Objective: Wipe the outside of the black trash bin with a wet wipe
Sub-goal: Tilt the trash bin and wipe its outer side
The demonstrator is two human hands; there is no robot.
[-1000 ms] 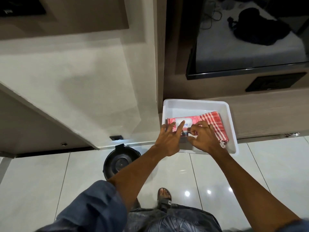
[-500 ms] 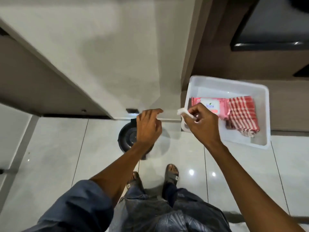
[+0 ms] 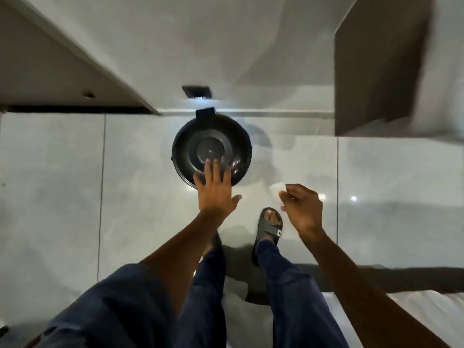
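Note:
The black trash bin (image 3: 211, 146) stands on the tiled floor against the wall, seen from straight above, its round lid closed. My left hand (image 3: 215, 189) reaches over the bin's near edge, fingers spread and flat, holding nothing; whether it touches the lid I cannot tell. My right hand (image 3: 302, 209) hovers to the right of the bin, fingers curled around a small white wet wipe (image 3: 277, 189) that sticks out at its upper left. The bin's sides are hidden from this angle.
A brown cabinet corner (image 3: 376, 71) overhangs at upper right. A small dark wall plate (image 3: 197, 91) sits just behind the bin. My feet in sandals (image 3: 268, 226) stand on the glossy floor tiles (image 3: 50, 184) just short of the bin.
The view has swung down from the white tray with the wipe pack to the bin. My right hand pulled out a wipe and carried it toward the bin. My left hand opened over the lid.

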